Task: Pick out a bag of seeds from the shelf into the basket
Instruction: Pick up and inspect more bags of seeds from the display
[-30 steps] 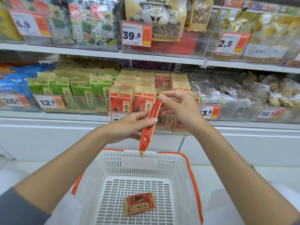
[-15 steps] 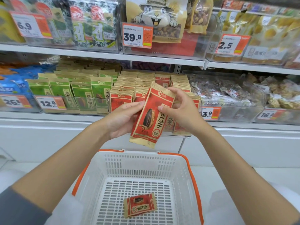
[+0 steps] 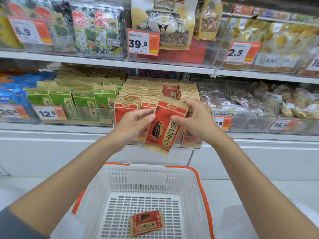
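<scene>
Held bag: red-and-tan paper bag of sunflower seeds (image 3: 164, 126), front to camera, slightly tilted, in the air before the white shelf (image 3: 51, 130).
Left hand (image 3: 133, 125): pinches the bag's edge at 9 o'clock.
Right hand (image 3: 195, 121): grips its 2 o'clock corner.
Basket: white slotted plastic basket with orange handles (image 3: 146, 180), at 6 o'clock from the bag.
Inside: second red seed bag (image 3: 146, 223), lying flat.

- A white upper shelf (image 3: 86, 60) runs across the view, with a white lower shelf (image 3: 51, 128) beneath it.
- Clear plastic bins (image 3: 250, 125) line both shelves, with orange-and-white price tags (image 3: 143, 41) on their fronts.
- A slotted metal upright (image 3: 186, 77) shows between the two shelves.
- Below the lower shelf is a plain white base panel (image 3: 43, 152).
- The floor (image 3: 302, 187) is pale and smooth.
- The light is bright and even.
</scene>
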Available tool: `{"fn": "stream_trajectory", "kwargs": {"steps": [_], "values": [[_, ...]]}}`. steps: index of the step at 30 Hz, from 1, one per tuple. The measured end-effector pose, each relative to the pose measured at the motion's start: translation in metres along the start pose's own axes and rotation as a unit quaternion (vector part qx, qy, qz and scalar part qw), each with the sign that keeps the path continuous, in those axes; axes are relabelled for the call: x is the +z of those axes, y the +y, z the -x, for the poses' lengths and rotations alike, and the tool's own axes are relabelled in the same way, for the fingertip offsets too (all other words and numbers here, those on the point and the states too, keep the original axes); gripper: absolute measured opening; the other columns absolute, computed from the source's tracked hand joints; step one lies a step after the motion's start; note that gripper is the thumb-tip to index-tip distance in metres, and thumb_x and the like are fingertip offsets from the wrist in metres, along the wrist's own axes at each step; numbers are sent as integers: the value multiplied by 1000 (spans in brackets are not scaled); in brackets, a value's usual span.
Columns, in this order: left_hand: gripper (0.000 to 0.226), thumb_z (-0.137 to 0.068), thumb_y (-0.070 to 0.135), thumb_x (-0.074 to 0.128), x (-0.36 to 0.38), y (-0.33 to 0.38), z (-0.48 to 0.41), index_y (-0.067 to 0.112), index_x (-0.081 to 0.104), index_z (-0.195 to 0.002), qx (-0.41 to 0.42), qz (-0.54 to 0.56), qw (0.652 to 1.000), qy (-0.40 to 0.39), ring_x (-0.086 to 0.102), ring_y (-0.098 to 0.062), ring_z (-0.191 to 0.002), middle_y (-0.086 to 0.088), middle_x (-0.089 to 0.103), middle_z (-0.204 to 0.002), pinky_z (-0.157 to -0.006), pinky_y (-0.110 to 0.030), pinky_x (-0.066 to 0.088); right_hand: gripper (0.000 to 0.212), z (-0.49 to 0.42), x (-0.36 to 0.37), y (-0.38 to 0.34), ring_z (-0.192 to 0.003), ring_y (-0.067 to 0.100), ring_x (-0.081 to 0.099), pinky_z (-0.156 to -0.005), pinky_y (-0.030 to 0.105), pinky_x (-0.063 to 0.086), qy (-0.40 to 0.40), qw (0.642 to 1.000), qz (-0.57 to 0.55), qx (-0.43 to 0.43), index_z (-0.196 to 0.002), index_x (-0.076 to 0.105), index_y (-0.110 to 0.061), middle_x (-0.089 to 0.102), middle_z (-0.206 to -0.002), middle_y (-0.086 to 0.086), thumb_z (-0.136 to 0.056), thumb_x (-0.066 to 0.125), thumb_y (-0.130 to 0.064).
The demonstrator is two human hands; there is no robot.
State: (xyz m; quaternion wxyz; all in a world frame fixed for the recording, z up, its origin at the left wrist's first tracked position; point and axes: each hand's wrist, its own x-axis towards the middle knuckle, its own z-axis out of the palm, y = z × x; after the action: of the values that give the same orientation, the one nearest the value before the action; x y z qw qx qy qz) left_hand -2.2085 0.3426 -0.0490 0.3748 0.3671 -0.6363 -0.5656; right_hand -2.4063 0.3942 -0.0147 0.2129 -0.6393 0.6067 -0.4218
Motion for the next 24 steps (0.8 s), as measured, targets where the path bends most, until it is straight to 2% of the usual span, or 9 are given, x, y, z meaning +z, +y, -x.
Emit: {"fn": "stream_trajectory", "kwargs": {"steps": [3, 8, 10, 12, 14, 16, 19, 21, 24], "values": [[31, -101, 19, 56, -3, 7, -9, 28, 58, -131, 48, -58, 996, 57, 65, -7, -113, 7, 69, -122, -98, -30, 53, 23, -10, -23, -8, -85, 18, 70, -78, 45, 59, 78, 996, -28, -43, -87, 58, -27, 70, -90, -2, -86, 75, -11], [42, -100, 12, 55, -1, 24, -41, 25, 54, -139, 113, -203, 969, 81, 57, -1, -116, 12, 61, -130, -99, -17, 44, 21, -55, -68, -17, -90, 26, 70, -82, 48, 58, 235, 963, -77, -111, -89, 55, -28, 69, -94, 8, -86, 70, -13], [45, -101, 11, 52, 1, 25, -61, 27, 50, -143, 120, -251, 958, 65, 56, -5, -110, 12, 56, -139, -90, -18, 46, 19, -79, -71, -10, -89, 23, 68, -82, 45, 58, 243, 961, -33, -125, -90, 54, -26, 67, -92, 4, -88, 68, -13], [48, -101, 12, 48, 2, 27, -81, 29, 46, -146, 118, -328, 936, 44, 55, -12, -102, 9, 49, -148, -78, -16, 45, 16, -103, -66, 0, -87, 15, 63, -82, 40, 56, 234, 962, 24, -138, -94, 55, -22, 63, -88, -8, -90, 68, -12], [49, -102, 11, 47, 2, 27, -98, 25, 42, -149, 127, -415, 900, 34, 52, -14, -124, 5, 43, -153, -100, -25, 43, 14, -122, -58, 12, -88, 12, 61, -83, 36, 53, 212, 964, 66, -146, -97, 57, -20, 61, -89, -13, -91, 67, -12], [49, -103, 18, 47, 1, 24, -112, 21, 38, -151, 144, -511, 847, 25, 34, -16, -144, 1, 39, -157, -118, -32, 23, 10, -136, -51, 26, -88, 15, 61, -82, 36, 51, 176, 971, 90, -134, -96, 59, -17, 64, -90, -7, -92, 66, -12], [63, -105, 44, 35, -2, 12, -126, 18, 15, -158, 88, -647, 756, -36, 9, -21, -153, -3, 17, -165, -123, -46, 5, 11, -152, -39, 51, -80, 16, 60, -76, 35, 49, 116, 977, 144, -105, -92, 58, -20, 63, -84, -8, -92, 67, -13], [72, -103, 54, 25, -3, 3, -131, 17, -1, -159, 59, -712, 697, -62, -1, -23, -154, -5, 3, -167, -123, -52, 3, 14, -160, -28, 67, -83, 16, 60, -80, 36, 48, 51, 976, 194, -87, -92, 57, -24, 63, -87, -9, -92, 67, -15], [75, -102, 57, 22, -3, -3, -134, 17, -9, -158, 61, -733, 675, -58, -3, -24, -154, -6, -4, -167, -123, -52, 6, 13, -169, -17, 80, -94, 13, 57, -83, 29, 44, -24, 961, 269, -66, -108, 62, -18, 64, -105, -4, -95, 64, -16]]}}
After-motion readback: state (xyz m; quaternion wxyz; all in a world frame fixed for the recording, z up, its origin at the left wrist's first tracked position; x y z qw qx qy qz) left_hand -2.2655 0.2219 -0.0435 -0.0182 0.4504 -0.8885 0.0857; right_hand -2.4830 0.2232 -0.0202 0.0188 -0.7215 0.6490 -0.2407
